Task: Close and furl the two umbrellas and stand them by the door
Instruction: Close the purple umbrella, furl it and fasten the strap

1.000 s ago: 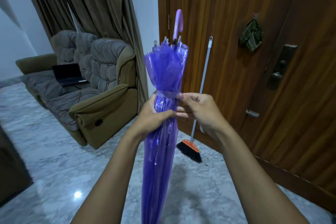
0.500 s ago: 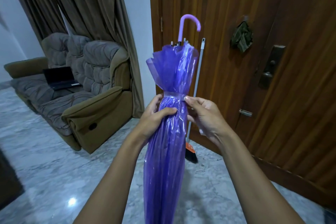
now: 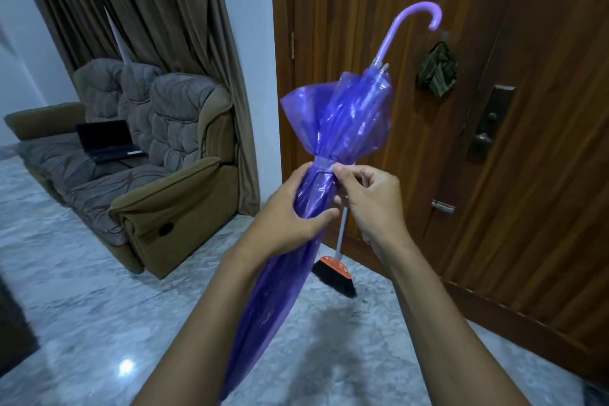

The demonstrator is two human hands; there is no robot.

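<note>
Purple umbrella [image 3: 346, 128] is furled and held btwn both hands. Its long axis is tilted: hook handle [image 3: 416, 12] up-right twd the door [image 3: 514, 208], tip end low, down-left. Left hand [image 3: 290, 217] wraps the canopy just below the strap [image 3: 324, 164]. Right hand [image 3: 370, 199] pinches the strap w/ thumb & forefinger, other fingers loosely curled. Door is near, on the right-hand side.

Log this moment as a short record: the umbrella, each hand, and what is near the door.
umbrella: purple umbrella, closed and furled, curved handle up, tilted toward the door
tie band: wrapped round the canopy, flared folds above it
left hand: grips the furled canopy just below the tie band
right hand: fingers pinch the tie band
near the door: broom, bristles on the floor
task state: umbrella held, not yet stood by the door
</note>
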